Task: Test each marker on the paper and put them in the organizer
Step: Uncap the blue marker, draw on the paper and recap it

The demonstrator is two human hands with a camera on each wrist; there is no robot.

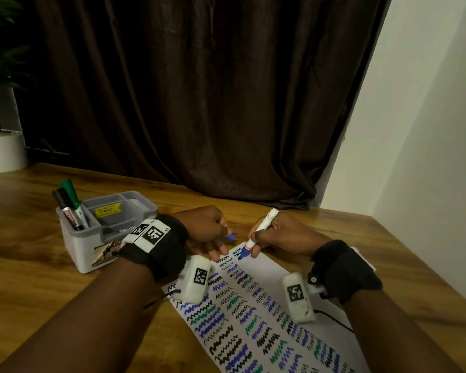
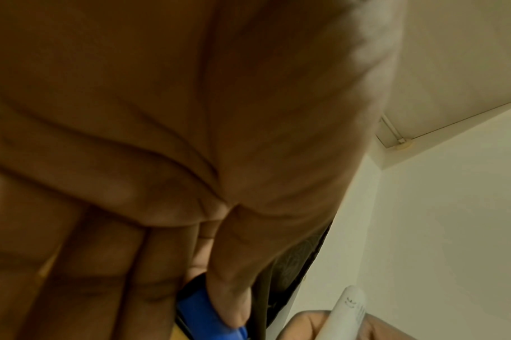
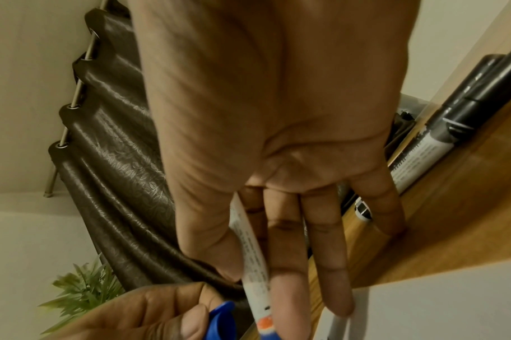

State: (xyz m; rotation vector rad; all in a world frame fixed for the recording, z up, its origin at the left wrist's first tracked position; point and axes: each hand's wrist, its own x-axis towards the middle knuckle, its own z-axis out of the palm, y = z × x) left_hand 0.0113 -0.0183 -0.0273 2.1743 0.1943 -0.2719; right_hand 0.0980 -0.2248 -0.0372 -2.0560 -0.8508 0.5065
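Wood-grain table (image 1: 38,278), glossy. White paper (image 1: 267,305) lies lower centre of the head view, covered in rows of blue, teal and black zigzag scribbles. Right hand (image 1: 283,235), centre-right, grips a white cylindrical marker (image 1: 261,227) with a blue nib end, thumb and fingers curled round the barrel, nib touching the paper's top edge; the right wrist view shows the ring and little fingers stretched out, the ring fingertip on the paper's edge. Left hand (image 1: 207,227), centre, pinches a smooth blue plastic cap (image 1: 232,236) between thumb and index finger, other fingers laid on the paper. Grey plastic organizer (image 1: 76,254), boxy with compartments, sits centre-left; black and green markers (image 1: 70,208) stand tilted in its left compartment. Yellow price sticker (image 1: 107,210) inside. Dark pleated curtain (image 1: 199,90) behind.
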